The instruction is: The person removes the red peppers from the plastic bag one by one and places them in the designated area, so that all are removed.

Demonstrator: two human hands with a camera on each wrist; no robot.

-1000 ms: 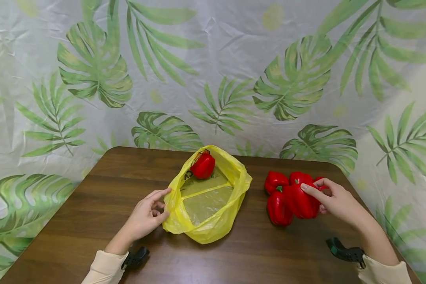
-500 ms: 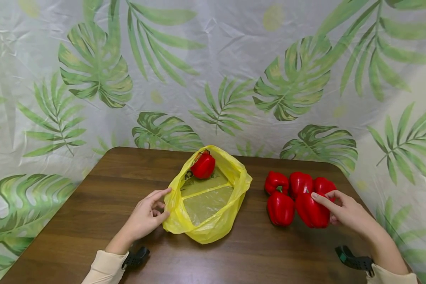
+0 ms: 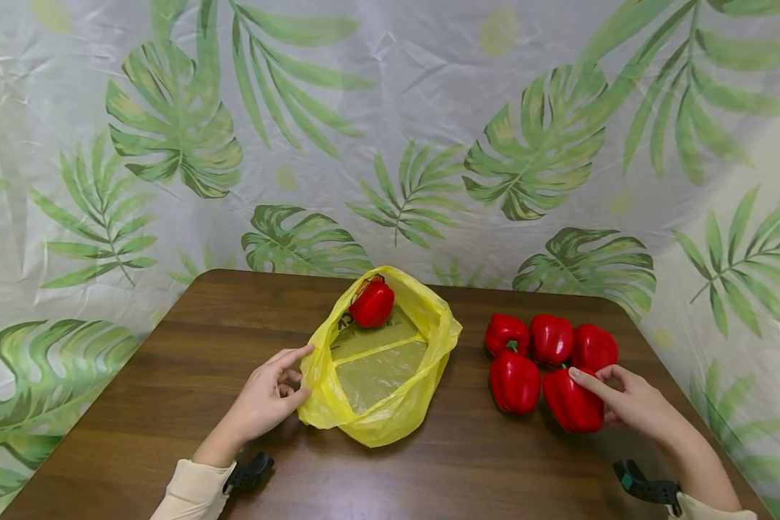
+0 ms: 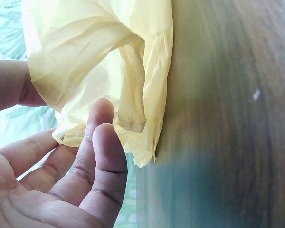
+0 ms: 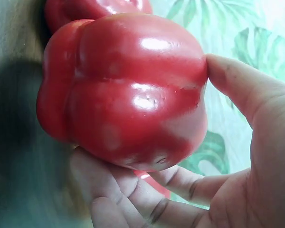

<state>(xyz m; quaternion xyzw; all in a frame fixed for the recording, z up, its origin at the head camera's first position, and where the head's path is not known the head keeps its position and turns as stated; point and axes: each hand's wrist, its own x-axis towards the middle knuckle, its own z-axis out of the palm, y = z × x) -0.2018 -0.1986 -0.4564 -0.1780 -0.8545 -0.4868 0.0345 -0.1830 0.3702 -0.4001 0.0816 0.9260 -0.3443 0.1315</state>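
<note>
A yellow plastic bag [image 3: 390, 426] stands with its mouth spread on the table, and one red bell pepper [image 3: 373, 303] lies inside near its far wall. My left hand [image 3: 269, 393] holds the bag's left rim; in the left wrist view the bag's thin film [image 4: 71, 57] covers the tip of one digit, while the other fingers curl beside it. At the right, my right hand [image 3: 630, 404] grips a red bell pepper [image 3: 572, 404] between thumb and fingers. The right wrist view shows this pepper [image 5: 128, 95] close up, its far side hidden.
Several more red bell peppers [image 3: 516, 383] sit in a cluster just behind and left of the held one. The brown wooden table [image 3: 234, 303] meets a leaf-patterned curtain [image 3: 390, 130] at the back. A black strap [image 3: 643, 485] is on the right wrist.
My right hand has drawn its pepper toward the near right, away from the cluster, uncovering the peppers behind it. The left hand and the bag have stayed in place.
</note>
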